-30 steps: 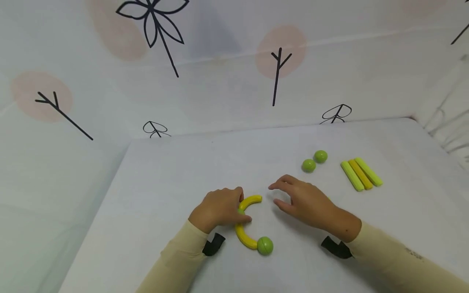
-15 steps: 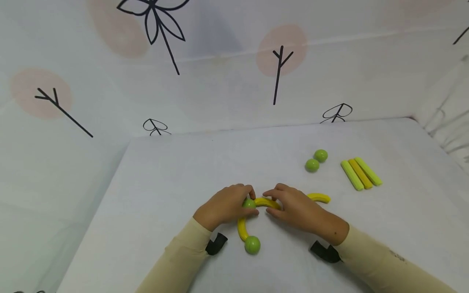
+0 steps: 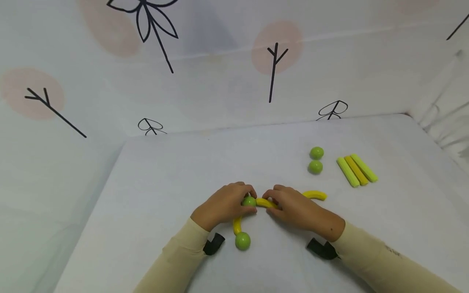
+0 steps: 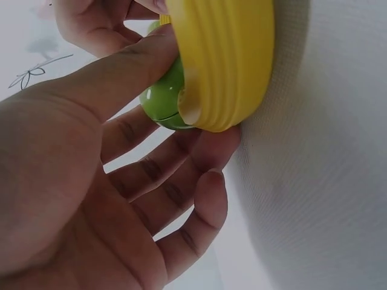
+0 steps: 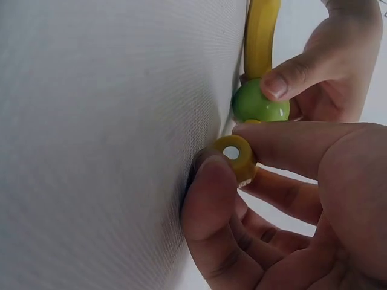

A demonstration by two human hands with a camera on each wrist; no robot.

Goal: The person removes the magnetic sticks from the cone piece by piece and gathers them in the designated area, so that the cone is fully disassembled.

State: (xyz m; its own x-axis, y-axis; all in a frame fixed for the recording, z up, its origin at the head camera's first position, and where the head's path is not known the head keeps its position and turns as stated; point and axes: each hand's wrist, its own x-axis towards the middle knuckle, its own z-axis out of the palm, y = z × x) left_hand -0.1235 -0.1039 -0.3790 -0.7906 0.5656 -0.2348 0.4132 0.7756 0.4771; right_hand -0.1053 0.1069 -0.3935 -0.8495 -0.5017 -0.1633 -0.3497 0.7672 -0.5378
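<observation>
— Left hand (image 3: pixel 224 204) first: what does its grip hold?

— Thumb and forefinger are curled in a narrow pinch on a green ball (image 3: pixel 249 201), low on the white bench (image 3: pixel 165 171), about the middle of it. The left wrist view shows the other fingers loosely spread beneath. A yellow curved stick (image 3: pixel 237 225) runs from that ball down under the hand to a second green ball (image 3: pixel 243 241) nearer the person.

— And the right hand (image 3: pixel 294 207)?

— Its grip is narrow too, thumb and forefinger closed round the end of another yellow curved piece (image 3: pixel 264 202). In the right wrist view that end, with a small hole in its face, sits just beside the pinched ball; whether they touch I cannot tell. The two hands are almost fingertip to fingertip.

— Anything around them?

— The far tip of a yellow curve (image 3: pixel 315 195) shows past the right hand; whether it is the held piece or a separate one is hidden by the hand. Farther back and to the right lie two loose green balls (image 3: pixel 316 159), one just behind the other, then three straight sticks (image 3: pixel 356 170) side by side, touching: two light green with a yellow one between. Nothing stands between the hands and those.

— The count?

— Four green balls, three straight sticks, and at least two curved pieces.
</observation>
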